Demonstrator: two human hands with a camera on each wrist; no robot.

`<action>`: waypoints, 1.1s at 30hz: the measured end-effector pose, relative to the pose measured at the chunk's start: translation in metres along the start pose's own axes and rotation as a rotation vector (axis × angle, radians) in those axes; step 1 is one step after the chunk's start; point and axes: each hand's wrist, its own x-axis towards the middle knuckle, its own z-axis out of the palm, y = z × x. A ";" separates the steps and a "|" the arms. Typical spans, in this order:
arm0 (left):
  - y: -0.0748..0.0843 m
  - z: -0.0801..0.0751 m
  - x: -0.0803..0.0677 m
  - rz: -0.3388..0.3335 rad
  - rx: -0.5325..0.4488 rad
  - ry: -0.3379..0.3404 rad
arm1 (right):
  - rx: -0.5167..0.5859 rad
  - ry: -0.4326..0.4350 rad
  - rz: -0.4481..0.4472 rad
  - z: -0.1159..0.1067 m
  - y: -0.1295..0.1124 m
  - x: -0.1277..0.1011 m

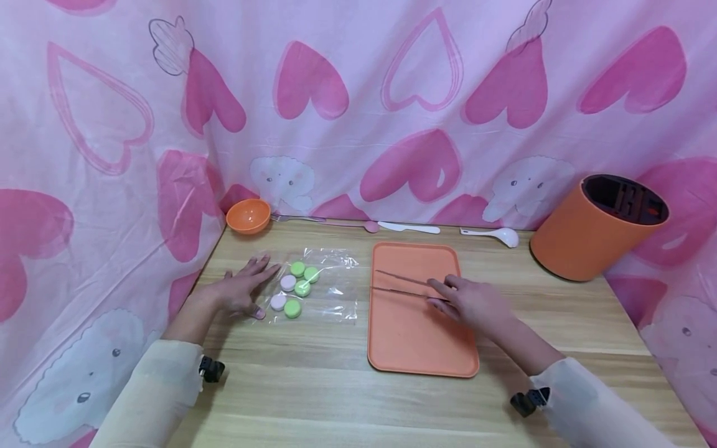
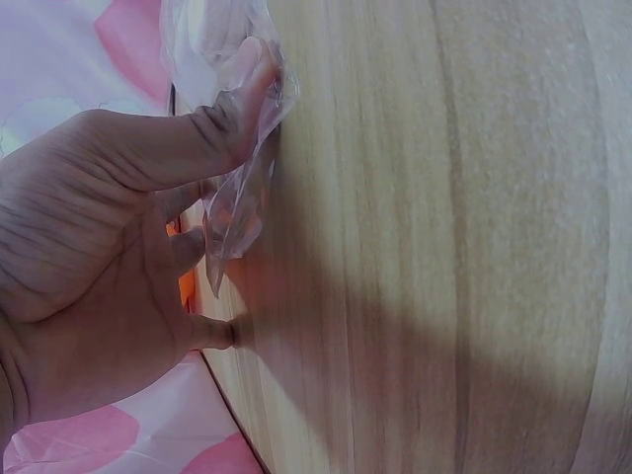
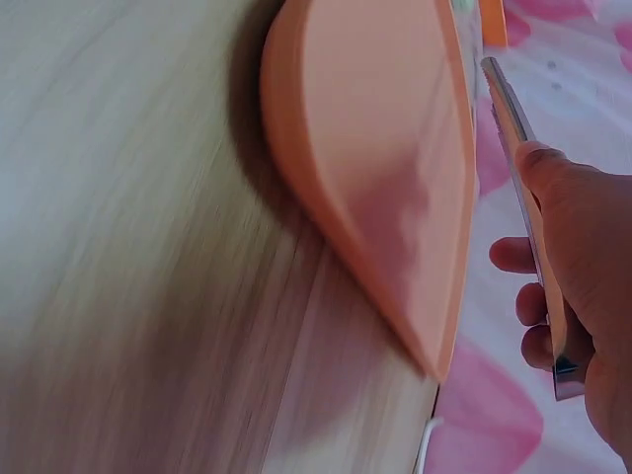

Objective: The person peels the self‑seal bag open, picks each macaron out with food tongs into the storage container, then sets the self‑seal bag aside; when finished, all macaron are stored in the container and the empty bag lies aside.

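No brand, label or writing can be read on anything here. The left hand [image 1: 242, 290] lies flat with fingers spread on the wooden table [image 1: 336, 386], its thumb pinning the edge of a clear plastic bag [image 1: 322, 286]. The bag lies just left of the orange tray [image 1: 420, 336] and holds green and pale pink round sweets [image 1: 292, 308]. The right hand [image 1: 473, 303] grips metal tongs [image 1: 400, 285] over the tray, their tips pointing toward the bag
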 end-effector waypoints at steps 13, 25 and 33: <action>0.002 -0.002 -0.003 0.010 -0.004 0.006 | -0.078 0.052 -0.055 0.018 -0.039 0.040; 0.000 0.000 -0.002 0.013 -0.007 0.012 | -0.090 0.136 -0.014 0.032 -0.055 0.058; -0.001 0.001 -0.001 0.021 -0.010 0.016 | -0.035 0.098 0.021 0.036 -0.061 0.061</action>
